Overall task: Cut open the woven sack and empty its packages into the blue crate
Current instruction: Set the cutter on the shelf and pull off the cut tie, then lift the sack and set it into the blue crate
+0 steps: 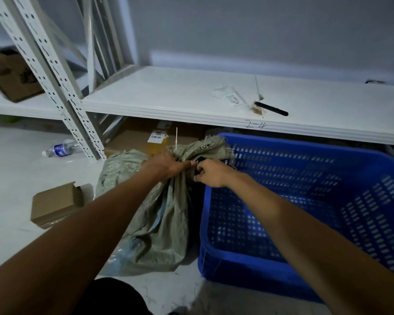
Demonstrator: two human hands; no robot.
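Gripping woven sack [162,214] neck with left hand [168,165], taut for cutting; clutching dark object [197,166] with right hand [210,173]; beside blue crate [305,146] for tipping.

Floor [14,178], pale, marbled:
- woven sack [159,223], slumped against the blue crate's left wall
- blue crate [293,145], far end under the shelf
- small cardboard box [55,205], left of the sack
- water bottle [62,149], on its side beside the rack post [77,123]
- labelled cartons [137,139], under the shelf

Shelf board [168,94], white, "2-4" handwritten on the front edge:
- black pen [271,108]
- clear labelled bag [231,97], just left of the pen

Left bay [21,108]:
- brown carton [9,76], tilted
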